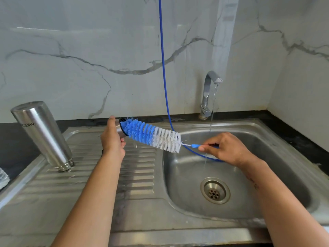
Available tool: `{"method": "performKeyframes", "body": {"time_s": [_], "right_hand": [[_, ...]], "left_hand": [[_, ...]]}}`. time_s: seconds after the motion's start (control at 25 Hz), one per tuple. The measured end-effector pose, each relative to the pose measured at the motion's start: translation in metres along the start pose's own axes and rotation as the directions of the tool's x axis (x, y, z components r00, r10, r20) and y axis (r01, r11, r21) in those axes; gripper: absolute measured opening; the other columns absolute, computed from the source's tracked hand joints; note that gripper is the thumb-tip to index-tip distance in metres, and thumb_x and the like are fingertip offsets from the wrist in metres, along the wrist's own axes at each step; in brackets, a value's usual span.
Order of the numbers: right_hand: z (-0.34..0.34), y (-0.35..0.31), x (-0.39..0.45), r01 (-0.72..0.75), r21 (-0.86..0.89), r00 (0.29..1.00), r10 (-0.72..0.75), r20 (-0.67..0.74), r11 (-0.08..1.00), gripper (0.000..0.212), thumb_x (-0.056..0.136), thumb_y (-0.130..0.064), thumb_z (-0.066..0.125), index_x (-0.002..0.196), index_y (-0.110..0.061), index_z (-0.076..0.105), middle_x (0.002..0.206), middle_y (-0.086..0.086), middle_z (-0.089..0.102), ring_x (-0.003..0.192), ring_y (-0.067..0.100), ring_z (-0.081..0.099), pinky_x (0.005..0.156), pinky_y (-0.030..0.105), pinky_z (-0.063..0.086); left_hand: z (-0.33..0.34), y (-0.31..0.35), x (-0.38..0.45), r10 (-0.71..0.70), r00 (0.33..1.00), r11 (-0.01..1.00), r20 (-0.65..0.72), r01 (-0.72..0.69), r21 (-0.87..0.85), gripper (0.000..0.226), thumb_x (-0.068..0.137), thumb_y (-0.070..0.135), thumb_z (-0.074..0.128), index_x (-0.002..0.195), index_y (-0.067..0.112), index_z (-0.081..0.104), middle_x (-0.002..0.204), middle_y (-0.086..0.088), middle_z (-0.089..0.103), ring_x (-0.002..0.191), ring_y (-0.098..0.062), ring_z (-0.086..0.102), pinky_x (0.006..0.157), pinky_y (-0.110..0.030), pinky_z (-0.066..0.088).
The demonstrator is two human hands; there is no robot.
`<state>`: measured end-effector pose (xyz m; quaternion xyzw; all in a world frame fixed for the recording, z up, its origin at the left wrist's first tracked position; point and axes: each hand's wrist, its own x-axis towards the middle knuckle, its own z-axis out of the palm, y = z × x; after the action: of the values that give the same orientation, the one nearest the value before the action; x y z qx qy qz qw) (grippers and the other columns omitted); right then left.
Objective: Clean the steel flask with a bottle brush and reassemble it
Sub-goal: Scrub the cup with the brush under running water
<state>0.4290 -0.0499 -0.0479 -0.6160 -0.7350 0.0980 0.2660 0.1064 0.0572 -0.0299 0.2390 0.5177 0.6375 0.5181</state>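
The left hand (112,139) grips the small steel cap (119,128), and the right hand (224,148) pinches the thin handle of the bottle brush (154,137), whose blue tip is pushed into the cap. The steel flask (44,134) stands upside down on the ribbed side of the sink (138,168), well apart from both hands. To scrub well, I think the cap should be held tight while the brush twists round and slides in and out, close to the running tap (211,90)

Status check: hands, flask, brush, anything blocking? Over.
Left hand grips flask cap, brush head pushed into it. Right hand pinches brush handle. Flask body inverted on drainboard. Tap running; nothing blocking.
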Motion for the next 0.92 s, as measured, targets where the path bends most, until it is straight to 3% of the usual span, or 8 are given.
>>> {"method": "performKeyframes", "body": {"time_s": [0.2,0.36,0.48,0.6,0.72,0.8,0.88,0.92], "right_hand": [[-0.007,0.004,-0.003,0.007,0.037,1.000,-0.006,-0.019,0.999,0.032,0.089,-0.058,0.067,0.082,-0.029,0.079,0.061,0.007,0.051,0.056,0.010,0.035,0.056,0.033,0.034],[-0.008,0.002,-0.004,-0.043,0.042,0.999,0.042,0.010,0.998,0.029,0.094,-0.056,0.064,0.075,-0.036,0.076,0.052,-0.004,0.042,0.053,0.009,0.036,0.057,0.032,0.034],[-0.006,-0.003,-0.004,-0.109,-0.086,0.994,0.111,0.023,0.990,0.033,0.096,-0.056,0.060,0.076,-0.034,0.073,0.053,-0.008,0.049,0.055,0.010,0.045,0.057,0.030,0.037],[0.000,-0.005,-0.004,-0.090,-0.266,0.962,0.015,-0.272,0.960,0.026,0.096,-0.050,0.063,0.081,-0.033,0.074,0.062,-0.010,0.061,0.062,0.016,0.056,0.053,0.026,0.033],[0.000,-0.003,-0.003,0.009,-0.367,0.877,-0.183,-0.444,0.930,0.027,0.098,-0.046,0.062,0.085,-0.027,0.078,0.069,-0.011,0.067,0.063,0.020,0.062,0.053,0.026,0.033],[-0.003,-0.006,-0.002,0.032,-0.328,0.925,-0.152,-0.348,0.944,0.030,0.100,-0.046,0.059,0.082,-0.028,0.076,0.060,-0.014,0.059,0.061,0.015,0.056,0.055,0.027,0.033],[-0.002,-0.009,-0.002,-0.009,-0.102,0.999,0.005,-0.034,0.995,0.039,0.102,-0.046,0.055,0.075,-0.025,0.073,0.049,-0.014,0.049,0.053,0.006,0.047,0.057,0.028,0.033],[-0.002,-0.012,-0.003,-0.081,0.073,0.989,0.071,0.127,0.994,0.045,0.103,-0.046,0.052,0.070,-0.023,0.071,0.047,-0.012,0.046,0.048,0.005,0.043,0.056,0.027,0.033]], "left_hand": [[0.006,0.002,-0.009,0.071,0.990,0.990,0.120,-0.085,0.111,0.022,0.089,0.048,0.065,0.083,0.028,0.068,0.078,0.001,0.049,0.051,-0.011,0.035,0.044,-0.024,0.023],[0.010,0.000,-0.021,0.071,0.967,0.984,0.246,-0.108,0.142,0.021,0.089,0.042,0.065,0.083,0.022,0.068,0.062,0.003,0.047,0.045,-0.011,0.030,0.038,-0.021,0.017],[0.010,0.001,-0.023,0.104,0.956,0.935,0.275,-0.188,0.301,0.022,0.090,0.041,0.063,0.082,0.020,0.066,0.057,0.004,0.043,0.044,-0.012,0.027,0.040,-0.021,0.017],[0.009,-0.003,-0.018,0.038,0.979,0.842,0.202,-0.140,0.521,0.031,0.090,0.045,0.059,0.077,0.020,0.047,0.061,0.002,0.036,0.044,-0.014,0.025,0.040,-0.020,0.020],[0.004,-0.005,-0.014,-0.084,0.984,0.777,0.156,-0.034,0.629,0.030,0.089,0.047,0.056,0.083,0.018,0.051,0.069,-0.006,0.047,0.037,-0.013,0.027,0.037,-0.017,0.021],[0.002,-0.001,-0.011,-0.109,0.972,0.812,0.208,-0.033,0.582,0.029,0.089,0.047,0.057,0.083,0.019,0.050,0.068,-0.005,0.042,0.039,-0.012,0.027,0.037,-0.015,0.019],[0.002,0.004,-0.007,-0.001,0.957,0.887,0.290,-0.133,0.443,0.026,0.091,0.044,0.060,0.083,0.021,0.052,0.072,-0.004,0.040,0.049,-0.014,0.031,0.039,-0.015,0.021],[0.003,0.006,-0.008,0.100,0.936,0.902,0.338,-0.229,0.367,0.022,0.094,0.041,0.060,0.085,0.022,0.057,0.076,-0.004,0.044,0.053,-0.013,0.036,0.041,-0.016,0.024]]}}
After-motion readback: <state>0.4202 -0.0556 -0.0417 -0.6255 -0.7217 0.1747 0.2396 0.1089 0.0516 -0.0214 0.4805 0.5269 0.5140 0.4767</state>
